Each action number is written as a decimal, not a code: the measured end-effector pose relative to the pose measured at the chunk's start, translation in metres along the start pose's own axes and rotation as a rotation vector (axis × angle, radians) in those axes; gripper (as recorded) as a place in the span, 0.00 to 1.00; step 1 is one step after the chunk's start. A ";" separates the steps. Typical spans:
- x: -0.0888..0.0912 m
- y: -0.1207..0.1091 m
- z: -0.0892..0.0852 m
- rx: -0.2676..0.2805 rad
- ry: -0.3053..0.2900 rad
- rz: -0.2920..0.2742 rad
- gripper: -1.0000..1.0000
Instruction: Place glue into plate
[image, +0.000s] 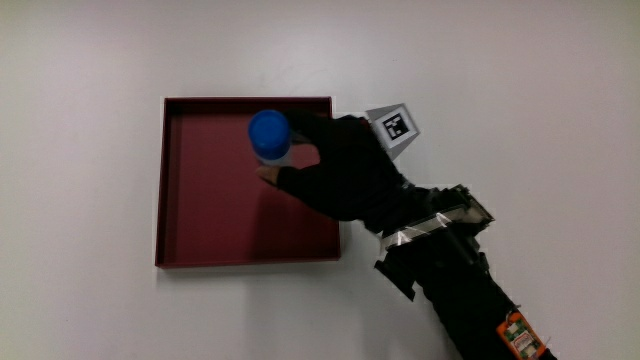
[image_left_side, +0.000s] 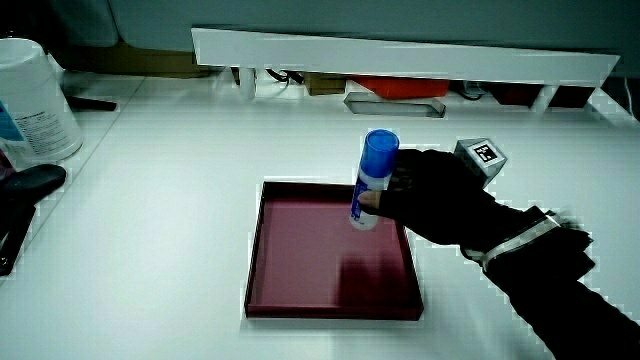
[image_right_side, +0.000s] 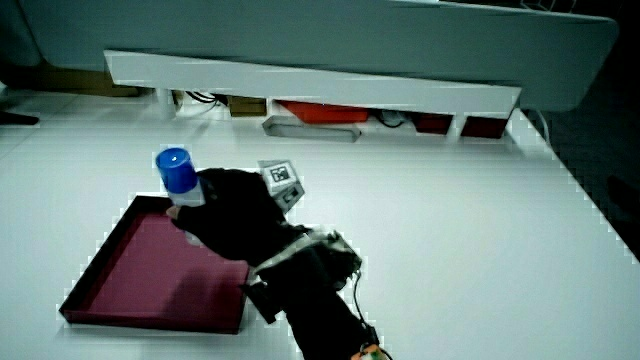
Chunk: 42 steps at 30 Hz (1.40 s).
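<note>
Glue over plate
I see the hand (image: 345, 170) clasping the upright glue (image: 270, 137) above the plate's (image: 210, 262) corner farthest from me.

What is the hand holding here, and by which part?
The hand holds the glue stick upright over the red plate. Its fingers wrap the lower white body, leaving the blue cap free.

Bright, even light (soft shadow inside the plate (image_left_side: 300, 280))
</note>
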 end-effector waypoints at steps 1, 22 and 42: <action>0.002 0.000 -0.002 -0.008 -0.019 -0.010 0.50; 0.043 -0.004 -0.032 -0.075 0.027 -0.143 0.50; 0.047 -0.022 -0.018 -0.096 0.093 -0.214 0.05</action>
